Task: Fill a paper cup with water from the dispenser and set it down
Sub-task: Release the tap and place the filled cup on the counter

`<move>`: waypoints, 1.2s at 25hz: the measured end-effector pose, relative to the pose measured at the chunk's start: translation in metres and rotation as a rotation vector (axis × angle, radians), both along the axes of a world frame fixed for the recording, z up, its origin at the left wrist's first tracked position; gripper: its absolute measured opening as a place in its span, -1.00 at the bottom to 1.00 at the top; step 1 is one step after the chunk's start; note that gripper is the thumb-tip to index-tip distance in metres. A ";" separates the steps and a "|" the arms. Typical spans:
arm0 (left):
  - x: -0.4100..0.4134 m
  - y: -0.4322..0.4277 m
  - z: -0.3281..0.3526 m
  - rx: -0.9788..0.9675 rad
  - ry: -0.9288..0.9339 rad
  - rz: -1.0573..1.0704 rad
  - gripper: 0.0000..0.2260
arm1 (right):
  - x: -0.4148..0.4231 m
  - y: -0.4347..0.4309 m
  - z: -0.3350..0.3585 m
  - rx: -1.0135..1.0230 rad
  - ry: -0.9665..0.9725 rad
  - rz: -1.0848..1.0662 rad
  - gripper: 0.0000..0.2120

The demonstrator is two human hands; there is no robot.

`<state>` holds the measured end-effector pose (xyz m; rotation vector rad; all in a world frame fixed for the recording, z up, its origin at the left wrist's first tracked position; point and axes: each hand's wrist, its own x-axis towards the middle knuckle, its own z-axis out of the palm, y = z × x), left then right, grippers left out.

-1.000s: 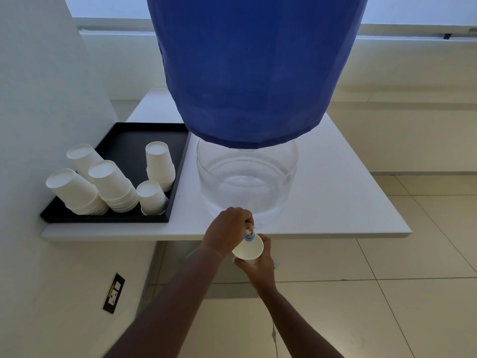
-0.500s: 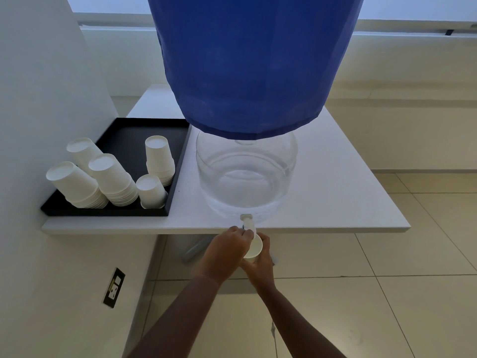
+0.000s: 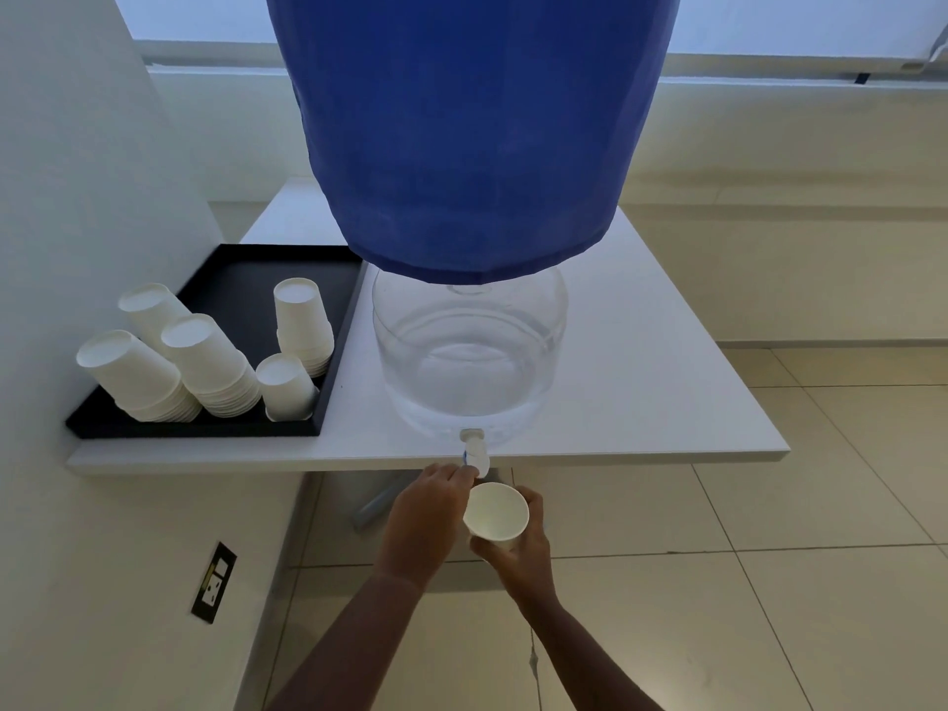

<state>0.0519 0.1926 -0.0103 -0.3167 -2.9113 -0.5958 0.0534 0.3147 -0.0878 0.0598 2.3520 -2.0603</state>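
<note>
The right hand (image 3: 518, 549) grips a paper cup (image 3: 495, 510) from below and behind, holding it upright just under and toward 5 o'clock of the tap (image 3: 474, 451) on the dispenser (image 3: 469, 372). The left hand (image 3: 423, 515) pinches the tap with its fingertips (image 3: 458, 473). The cup's inside looks pale and flat; whether water stands in it cannot be told, and no stream is visible. As a judgement, filling is either about to begin or just finished, and setting the cup down is left.

The tap overhangs the front edge of the desk (image 3: 641, 402), so the cup hangs over the floor (image 3: 769, 556) with nothing beneath it. At 2 o'clock of the cup the desk is bare up to its right edge. At 10 o'clock the black tray (image 3: 225, 279) holds stacks of upturned cups (image 3: 205, 366), leaving little room there.
</note>
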 end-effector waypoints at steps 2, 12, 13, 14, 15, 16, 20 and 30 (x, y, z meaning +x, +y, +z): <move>0.002 0.003 0.000 0.019 0.007 0.041 -0.76 | -0.001 0.009 0.006 -0.013 0.016 -0.009 -0.46; -0.003 0.038 0.009 -0.035 0.085 0.157 -0.72 | -0.035 0.087 0.044 0.039 0.087 -0.135 -0.36; -0.006 0.045 0.011 -0.046 0.092 0.158 -0.69 | -0.042 0.095 0.048 0.046 0.097 -0.156 -0.38; -0.009 0.053 0.013 -0.048 0.091 0.154 -0.67 | -0.050 0.102 0.051 0.053 0.107 -0.173 -0.39; -0.013 0.061 0.014 -0.045 0.085 0.143 -0.66 | -0.057 0.108 0.054 0.060 0.113 -0.187 -0.40; -0.017 0.068 0.014 -0.036 0.071 0.126 -0.67 | -0.064 0.113 0.056 0.066 0.116 -0.202 -0.40; -0.034 0.097 0.008 0.053 -0.040 0.081 -0.68 | -0.092 0.128 0.059 0.075 0.113 -0.255 -0.39; -0.065 0.119 -0.030 -0.014 -0.199 0.086 -0.51 | -0.132 0.137 0.044 0.033 0.031 -0.289 -0.36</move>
